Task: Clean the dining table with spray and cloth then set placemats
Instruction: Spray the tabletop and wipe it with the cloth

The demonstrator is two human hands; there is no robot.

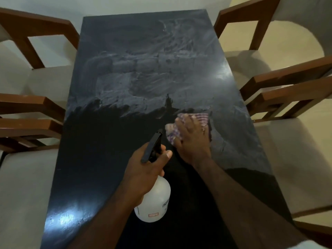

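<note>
The left hand (145, 169) is gripping a spray bottle (155, 200) by its neck. The fingers are curling round it just under the black trigger head (152, 146) and the thumb is lying along the right side. Whether a finger is pulling the trigger cannot be told. The bottle's white translucent body is leaning back toward the person, with the nozzle pointing away along the table (100, 159). Whether its base is touching the tabletop cannot be told.

The right hand (192, 139) is lying flat with its fingers straight and slightly spread, pressing a purple-and-white checked cloth (202, 117) onto the table. The cloth is bunching out beyond the fingertips and to the left of the hand. It is sitting right of the table's middle, just beyond the spray bottle's nozzle.

The table is dark, glossy and rectangular, running away from the person. A greyish, streaky film (143, 72) is covering its far half and much of the right side. The near left part is showing clean and black, with a ragged edge between the two running level with the cloth. A bright patch of light (66, 218) is reflecting off the near left corner.

Brown wooden chairs (287, 83) with pale seats are standing along both long sides. A pale floor (125, 4) is showing beyond the far end.
</note>
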